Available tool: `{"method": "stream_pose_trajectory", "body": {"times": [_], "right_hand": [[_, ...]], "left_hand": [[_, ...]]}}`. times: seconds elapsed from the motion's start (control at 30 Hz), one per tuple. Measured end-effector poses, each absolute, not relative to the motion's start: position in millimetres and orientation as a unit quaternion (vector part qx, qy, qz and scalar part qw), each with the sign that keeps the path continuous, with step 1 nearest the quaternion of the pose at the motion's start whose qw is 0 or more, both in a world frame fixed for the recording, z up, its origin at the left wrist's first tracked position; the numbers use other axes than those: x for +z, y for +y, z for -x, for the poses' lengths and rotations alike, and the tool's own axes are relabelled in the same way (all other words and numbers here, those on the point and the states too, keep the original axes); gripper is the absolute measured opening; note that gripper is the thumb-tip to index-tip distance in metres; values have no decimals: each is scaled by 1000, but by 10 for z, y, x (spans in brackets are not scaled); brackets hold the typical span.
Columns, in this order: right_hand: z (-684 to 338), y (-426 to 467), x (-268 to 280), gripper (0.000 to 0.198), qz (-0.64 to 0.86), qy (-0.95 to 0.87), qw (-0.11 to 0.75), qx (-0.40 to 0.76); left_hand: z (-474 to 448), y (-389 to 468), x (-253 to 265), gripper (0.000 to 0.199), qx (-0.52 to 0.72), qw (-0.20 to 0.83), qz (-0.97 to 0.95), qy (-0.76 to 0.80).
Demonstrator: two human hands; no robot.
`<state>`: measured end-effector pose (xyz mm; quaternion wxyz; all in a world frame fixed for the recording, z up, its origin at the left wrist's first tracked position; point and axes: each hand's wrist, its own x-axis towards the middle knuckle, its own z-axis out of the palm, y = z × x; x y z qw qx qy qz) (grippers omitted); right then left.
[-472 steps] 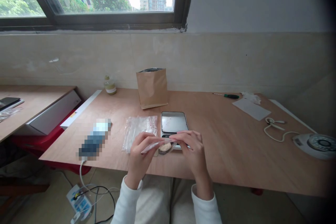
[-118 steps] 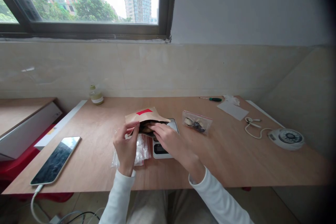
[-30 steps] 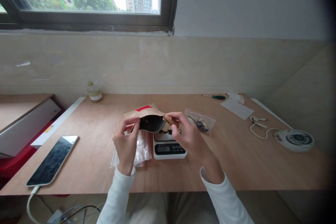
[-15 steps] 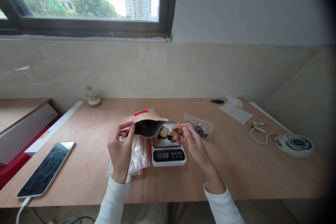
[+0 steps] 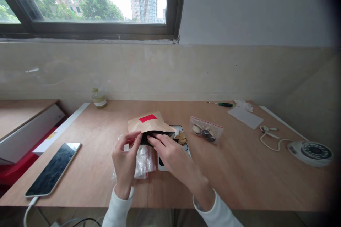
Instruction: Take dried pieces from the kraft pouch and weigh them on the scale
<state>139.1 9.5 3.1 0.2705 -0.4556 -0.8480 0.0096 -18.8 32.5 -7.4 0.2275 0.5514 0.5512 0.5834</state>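
While the left hand pinches the kraft pouch mouth open at frame centre, the right hand reaches in with loosely spread fingers (nothing visibly gripped), above the scale.

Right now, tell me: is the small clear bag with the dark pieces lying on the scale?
No, the small clear bag lies on the bare table, to the right of the scale and apart from it.

I can read no text, number or brand here. The kraft paper bag just beyond my hands bears a red label, but no lettering shows on it. The small bottle, far beyond my left hand, has a label too small to read.
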Motion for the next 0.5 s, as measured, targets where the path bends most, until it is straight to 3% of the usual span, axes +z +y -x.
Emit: {"method": "stream_pose_trajectory", "body": {"times": [0.1,0.27,0.5], "right_hand": [[-1299,191,66,53,496,-849,176,-46],[-1133,455,149,39,546,-835,65,-10],[-916,779,105,37,555,-823,120,-14]], "left_hand": [[180,316,-59,20,586,228,-553,547],[159,281,-88,18,578,229,-559,548],[195,298,-44,18,587,233,-544,552]]}}
